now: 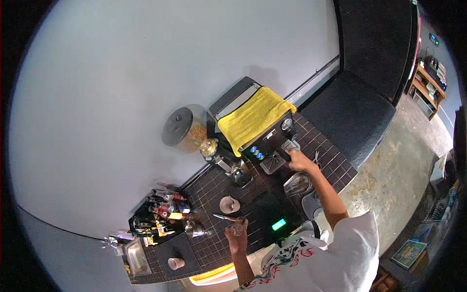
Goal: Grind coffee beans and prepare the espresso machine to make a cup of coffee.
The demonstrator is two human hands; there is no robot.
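Note:
My right hand (298, 160) is closed on the black handle of a portafilter (283, 154) at the front of an espresso machine (266, 140), above its drip tray (273, 163). A yellow towel (255, 116) lies over the machine's top. Lower in the view, my left hand (238, 239) holds a small clear glass (236, 229); a spoon or similar metal utensil (223, 217) extends beside its rim. Just behind this glass stands a pale cup (230, 204). A digital scale with a lit green display (278, 224) lies between my arms. The portafilter's head is hidden.
Left of the machine stands a coffee grinder (219, 157) with a bean hopper (186, 129). Bottles (169, 204), a metal pitcher (194, 229), a cup (176, 263) on a dark mat (178, 248) and a metal tray (137, 257) are further left. A metal scoop (298, 183) lies near my right forearm.

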